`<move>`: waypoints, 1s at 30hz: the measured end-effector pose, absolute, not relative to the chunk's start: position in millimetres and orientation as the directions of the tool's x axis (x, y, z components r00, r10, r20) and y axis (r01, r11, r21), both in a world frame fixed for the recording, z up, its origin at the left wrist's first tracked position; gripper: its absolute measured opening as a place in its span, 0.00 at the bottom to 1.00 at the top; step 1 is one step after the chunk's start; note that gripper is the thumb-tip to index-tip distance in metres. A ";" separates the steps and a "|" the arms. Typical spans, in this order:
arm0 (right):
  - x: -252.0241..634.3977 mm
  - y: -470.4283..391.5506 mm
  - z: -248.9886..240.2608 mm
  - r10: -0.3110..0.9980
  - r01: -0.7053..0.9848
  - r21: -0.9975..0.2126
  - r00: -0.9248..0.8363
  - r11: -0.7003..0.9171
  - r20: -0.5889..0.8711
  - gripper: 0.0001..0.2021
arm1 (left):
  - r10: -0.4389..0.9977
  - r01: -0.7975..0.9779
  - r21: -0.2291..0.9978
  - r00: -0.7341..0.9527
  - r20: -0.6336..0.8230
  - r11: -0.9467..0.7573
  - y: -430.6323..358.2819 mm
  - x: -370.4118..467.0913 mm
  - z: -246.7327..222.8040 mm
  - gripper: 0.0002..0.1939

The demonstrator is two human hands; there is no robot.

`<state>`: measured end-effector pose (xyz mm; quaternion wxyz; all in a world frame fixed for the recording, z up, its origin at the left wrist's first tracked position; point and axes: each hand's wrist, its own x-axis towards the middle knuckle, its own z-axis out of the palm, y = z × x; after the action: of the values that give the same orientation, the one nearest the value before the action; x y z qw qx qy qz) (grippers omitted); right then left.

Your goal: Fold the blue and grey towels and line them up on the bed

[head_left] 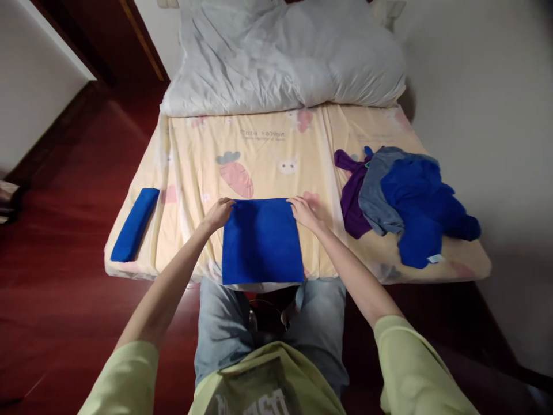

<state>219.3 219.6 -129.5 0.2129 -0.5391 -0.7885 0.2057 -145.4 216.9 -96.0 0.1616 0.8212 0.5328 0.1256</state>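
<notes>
A blue cloth (262, 242) lies flat as a near-square on the bed, its near edge at the bed's front edge. My left hand (219, 213) has its fingers closed on the cloth's far left corner. At the far right corner, my right hand (303, 212) pinches the same cloth. Off to the left rests a narrow folded blue cloth (135, 226). On the right, a loose pile holds a purple garment (354, 199), a grey-blue garment (377, 190) and a bright blue garment (419, 202) with a white tag.
The bed (185, 155) has a pale yellow sheet printed with carrots and rabbits. A bunched grey-white quilt (285, 57) covers its far end. Dark red floor (64, 230) shows on the left, and a pale wall (484, 115) stands on the right.
</notes>
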 end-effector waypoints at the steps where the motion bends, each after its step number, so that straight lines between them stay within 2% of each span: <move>1: 216.9 232.1 -135.8 0.933 0.776 -0.534 -0.352 0.335 0.074 0.22 | 0.905 0.835 0.378 0.424 0.020 -0.400 228.7 -142.0 -100.9 0.20; 4: 216.0 257.8 -151.4 0.908 0.801 -0.486 -0.417 0.349 -0.034 0.21 | 0.891 0.843 0.340 0.452 -0.031 -0.416 251.7 -136.9 -115.6 0.22; 8: 224.1 272.1 -154.8 0.875 0.815 -0.405 -0.479 0.415 -0.067 0.15 | 0.885 0.854 0.322 0.457 -0.088 -0.409 264.8 -140.7 -128.2 0.22; 13: 228.0 278.6 -147.4 0.863 0.816 -0.388 -0.496 0.428 -0.091 0.11 | 0.900 0.845 0.389 0.428 -0.084 -0.366 270.8 -148.0 -128.5 0.17; 18: 224.1 279.6 -141.3 0.876 0.830 -0.394 -0.469 0.394 -0.112 0.09 | 0.920 0.831 0.459 0.386 -0.070 -0.314 271.3 -150.5 -126.7 0.14; 30: 209.3 279.3 -132.1 0.943 0.893 -0.376 -0.311 0.247 -0.118 0.10 | 0.967 0.876 0.446 0.243 -0.076 -0.185 276.2 -151.4 -133.4 0.10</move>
<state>209.3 279.3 -132.1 0.0659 -0.5831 -0.7870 0.1903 -151.4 276.2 -133.4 0.2039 0.7615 0.6051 0.1118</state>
